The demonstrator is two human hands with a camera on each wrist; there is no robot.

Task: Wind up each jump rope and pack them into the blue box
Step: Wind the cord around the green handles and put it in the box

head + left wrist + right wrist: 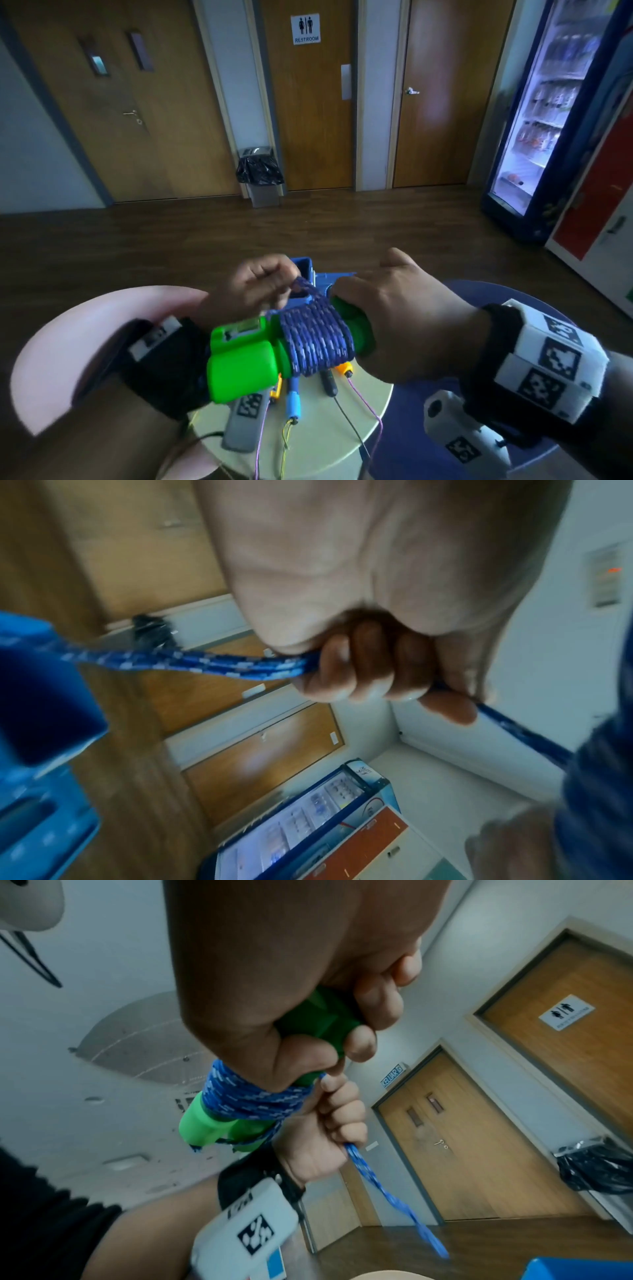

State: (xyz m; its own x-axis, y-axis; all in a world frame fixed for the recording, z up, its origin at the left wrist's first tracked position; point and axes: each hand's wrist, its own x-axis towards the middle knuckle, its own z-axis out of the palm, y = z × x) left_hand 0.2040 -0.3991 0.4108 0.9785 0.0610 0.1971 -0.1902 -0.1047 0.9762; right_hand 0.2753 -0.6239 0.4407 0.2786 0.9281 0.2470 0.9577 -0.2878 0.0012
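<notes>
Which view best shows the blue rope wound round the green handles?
The head view: the blue rope coils lie unobstructed across the green handles. The right wrist view shows the coils partly hidden by the right hand. The left wrist view shows only the loose strand gripped by the left hand.

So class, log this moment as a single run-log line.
step: winding blue rope round green handles | left hand: pinches rope's loose end | right hand: grips handles | blue box: behind hands, rope not yet packed
</notes>
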